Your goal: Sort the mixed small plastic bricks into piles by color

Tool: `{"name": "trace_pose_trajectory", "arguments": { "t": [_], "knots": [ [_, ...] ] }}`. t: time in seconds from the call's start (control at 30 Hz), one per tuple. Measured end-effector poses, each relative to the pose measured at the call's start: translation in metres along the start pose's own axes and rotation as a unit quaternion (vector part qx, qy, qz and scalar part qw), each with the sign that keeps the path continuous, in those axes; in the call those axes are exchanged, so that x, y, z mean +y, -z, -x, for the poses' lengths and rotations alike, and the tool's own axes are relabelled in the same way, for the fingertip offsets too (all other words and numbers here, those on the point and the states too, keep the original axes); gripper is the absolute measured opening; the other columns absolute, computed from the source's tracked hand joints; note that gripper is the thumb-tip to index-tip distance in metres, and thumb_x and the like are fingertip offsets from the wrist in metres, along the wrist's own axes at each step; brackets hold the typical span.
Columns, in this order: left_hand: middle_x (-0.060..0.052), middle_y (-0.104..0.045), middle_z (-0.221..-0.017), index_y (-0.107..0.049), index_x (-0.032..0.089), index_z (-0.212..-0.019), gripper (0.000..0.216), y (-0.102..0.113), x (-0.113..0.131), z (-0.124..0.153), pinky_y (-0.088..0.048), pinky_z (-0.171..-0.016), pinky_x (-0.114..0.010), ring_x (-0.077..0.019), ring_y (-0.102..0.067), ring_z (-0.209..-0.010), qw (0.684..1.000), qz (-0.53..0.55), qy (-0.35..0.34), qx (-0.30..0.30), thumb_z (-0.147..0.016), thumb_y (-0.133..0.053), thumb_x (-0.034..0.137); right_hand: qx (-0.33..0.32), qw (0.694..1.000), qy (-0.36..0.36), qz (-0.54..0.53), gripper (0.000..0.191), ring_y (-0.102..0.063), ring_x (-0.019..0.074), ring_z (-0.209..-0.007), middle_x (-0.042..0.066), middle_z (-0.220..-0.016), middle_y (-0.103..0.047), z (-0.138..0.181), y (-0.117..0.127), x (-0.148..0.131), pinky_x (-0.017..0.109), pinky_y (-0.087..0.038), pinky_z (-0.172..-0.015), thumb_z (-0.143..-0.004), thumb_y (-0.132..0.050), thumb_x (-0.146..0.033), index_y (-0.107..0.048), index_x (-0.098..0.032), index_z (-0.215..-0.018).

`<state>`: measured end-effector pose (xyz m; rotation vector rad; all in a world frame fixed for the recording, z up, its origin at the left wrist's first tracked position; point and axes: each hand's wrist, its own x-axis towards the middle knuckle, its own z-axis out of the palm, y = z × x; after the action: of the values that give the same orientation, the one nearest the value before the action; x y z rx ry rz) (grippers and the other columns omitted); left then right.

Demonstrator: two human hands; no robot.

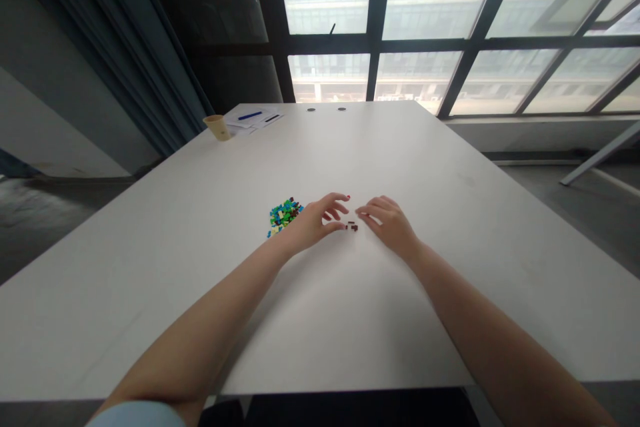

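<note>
Both my hands rest on a white table (350, 320), close together near its middle. My left hand (320, 220) has its fingers spread and curled, the thumb tip next to a few small dark red bricks (352, 227). My right hand (387, 220) lies just right of those bricks, fingers curled and pointing left toward them, tips very near. Whether either hand pinches a brick I cannot make out. A small heap of green, blue and yellow bricks (284, 215) lies just left of my left hand.
A tan paper cup (218, 127) stands at the table's far left corner, beside papers with a blue pen (250, 116). Two round cable holes (326, 109) sit at the far edge. Large windows and a dark curtain (150, 60) lie beyond.
</note>
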<state>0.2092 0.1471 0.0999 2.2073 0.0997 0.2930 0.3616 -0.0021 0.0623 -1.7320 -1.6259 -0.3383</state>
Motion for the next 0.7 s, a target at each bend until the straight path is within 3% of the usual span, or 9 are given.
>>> {"name": "trace_pose_trajectory", "arguments": {
  "t": [0.1,0.23,0.47,0.6,0.7],
  "knots": [
    [-0.005,-0.063,-0.103,-0.043,0.025,-0.118,0.045,0.0,-0.005,0.0,-0.045,-0.075,-0.028,-0.013,-0.058,-0.082,0.999,-0.031,0.007,0.008,-0.076,-0.058,0.028,0.023,0.982,-0.147,0.115,0.019,-0.052,0.0188,-0.082,0.006,-0.083,-0.062,0.008,0.008,0.041,0.033,-0.036,-0.075,-0.084,-0.05,-0.028,-0.067,-0.021,-0.083],
    [-0.003,-0.064,-0.097,-0.045,0.025,-0.117,0.039,0.001,-0.007,-0.001,-0.044,-0.073,-0.027,-0.0128,-0.059,-0.08,0.999,-0.053,0.003,-0.005,-0.079,-0.054,0.03,-0.025,0.937,-0.288,0.196,0.018,-0.052,0.0214,-0.088,0.005,-0.087,-0.064,0.021,0.008,0.078,0.034,-0.033,-0.072,-0.081,-0.051,-0.027,-0.069,-0.023,-0.082],
    [-0.002,-0.066,-0.089,-0.051,0.023,-0.109,0.031,0.006,-0.005,-0.004,-0.043,-0.072,-0.027,-0.0137,-0.059,-0.077,0.995,-0.085,0.027,0.039,-0.079,-0.052,0.032,-0.055,0.937,-0.296,0.18,0.024,-0.052,0.0217,-0.091,0.004,-0.095,-0.067,0.019,-0.01,0.076,0.035,-0.033,-0.075,-0.082,-0.045,-0.024,-0.068,-0.025,-0.092],
    [-0.003,-0.066,-0.09,-0.052,0.022,-0.109,0.031,0.023,-0.012,-0.004,-0.045,-0.072,-0.027,-0.014,-0.059,-0.077,0.987,-0.107,0.051,0.107,-0.08,-0.049,0.029,-0.008,0.941,-0.309,0.139,0.03,-0.054,0.0191,-0.082,0.004,-0.089,-0.068,0.021,-0.009,0.077,0.034,-0.036,-0.077,-0.08,-0.044,-0.021,-0.065,-0.024,-0.1],
    [-0.005,-0.066,-0.091,-0.055,0.02,-0.106,0.028,0.041,-0.028,0.001,-0.046,-0.072,-0.029,-0.0153,-0.059,-0.076,0.967,-0.177,0.09,0.159,-0.08,-0.046,0.027,0.032,0.937,-0.329,0.114,0.029,-0.054,0.0181,-0.075,0.004,-0.081,-0.067,0.026,-0.004,0.072,0.033,-0.038,-0.075,-0.077,-0.044,-0.02,-0.066,-0.022,-0.095]
  ]
}}
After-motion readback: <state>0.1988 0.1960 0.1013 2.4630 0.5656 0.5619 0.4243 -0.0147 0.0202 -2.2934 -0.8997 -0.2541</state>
